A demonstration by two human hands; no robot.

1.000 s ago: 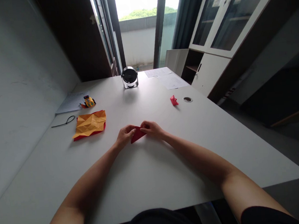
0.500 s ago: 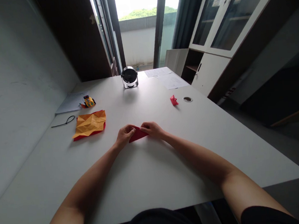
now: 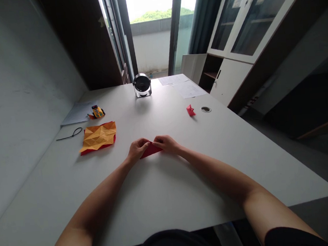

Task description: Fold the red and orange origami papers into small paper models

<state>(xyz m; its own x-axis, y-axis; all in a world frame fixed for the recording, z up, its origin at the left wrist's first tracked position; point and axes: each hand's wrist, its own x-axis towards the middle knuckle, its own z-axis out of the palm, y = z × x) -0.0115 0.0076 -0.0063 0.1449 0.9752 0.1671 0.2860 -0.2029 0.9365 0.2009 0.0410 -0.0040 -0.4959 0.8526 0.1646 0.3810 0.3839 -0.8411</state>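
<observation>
A small folded piece of red paper (image 3: pixel 151 150) lies on the white table (image 3: pixel 165 192) between my two hands. My left hand (image 3: pixel 136 149) pinches its left end with curled fingers. My right hand (image 3: pixel 166 144) pinches its right end the same way. Both hands rest on the table top, fingertips nearly touching over the paper.
A creased orange-and-red paper sheet (image 3: pixel 98 136) lies to the left, with a black cable tie (image 3: pixel 70 134) and a small yellow toy (image 3: pixel 98 112) beyond it. A small red folded paper figure (image 3: pixel 190 110) sits right, near a cable hole (image 3: pixel 206 109). A round fan (image 3: pixel 142 85) and loose sheets (image 3: pixel 184 86) stand far back.
The red paper has flattened slightly and my hands have drawn a little closer together over it. Nothing else on the table has moved.
</observation>
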